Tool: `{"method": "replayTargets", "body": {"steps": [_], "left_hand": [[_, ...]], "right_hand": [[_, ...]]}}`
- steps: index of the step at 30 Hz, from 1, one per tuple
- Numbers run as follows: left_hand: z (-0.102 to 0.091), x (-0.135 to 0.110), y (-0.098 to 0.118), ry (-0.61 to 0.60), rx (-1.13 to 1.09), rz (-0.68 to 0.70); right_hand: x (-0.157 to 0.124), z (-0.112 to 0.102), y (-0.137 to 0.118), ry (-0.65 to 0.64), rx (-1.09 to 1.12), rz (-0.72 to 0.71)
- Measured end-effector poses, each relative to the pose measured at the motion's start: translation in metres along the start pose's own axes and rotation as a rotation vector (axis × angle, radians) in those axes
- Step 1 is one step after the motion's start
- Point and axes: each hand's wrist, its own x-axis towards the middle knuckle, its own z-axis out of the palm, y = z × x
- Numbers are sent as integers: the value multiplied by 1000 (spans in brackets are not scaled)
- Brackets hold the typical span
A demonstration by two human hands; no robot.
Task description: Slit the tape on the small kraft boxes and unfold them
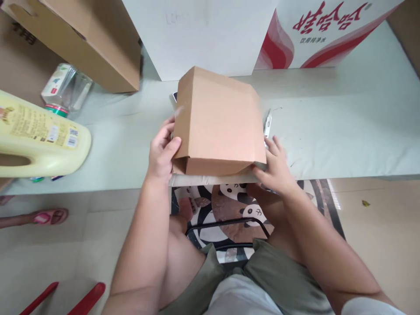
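A brown cardboard box [223,118] with folded, slanted side panels sits at the front edge of the table. My left hand [162,151] grips its left side, thumb on the near left corner and fingers partly hidden behind the panel. At the near right corner is my right hand [274,166], slightly blurred, its fingers stretched apart and its thumb by the box's lower edge. Just beyond those fingers lies a slim white utility knife [268,124]. A dark-edged flat object [175,96] peeks out behind the box's left side.
Large white cartons [210,39] stand behind the box, one with red print [315,35]. To the left are a tall cardboard carton [108,48], a clear plastic bottle [67,87] and a big yellow jug [42,135]. Another person's foot [49,216] shows on the floor.
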Motion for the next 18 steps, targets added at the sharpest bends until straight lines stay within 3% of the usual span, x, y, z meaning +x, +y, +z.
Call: {"method": "replayTargets", "body": {"steps": [2,6,11,18], "left_hand": [[-1,1,0,43,37,-32],[0,0,0,63,1,-153],[1,-1,-3,29,-98,-134],[10,-5,-2,118,39,-72]], "right_hand": [[-2,1,0,13,246,-88],[-5,4,-1,87,549,0],[-3,5,-5,194,556,71],[-2,13,0,270,635,127]]}}
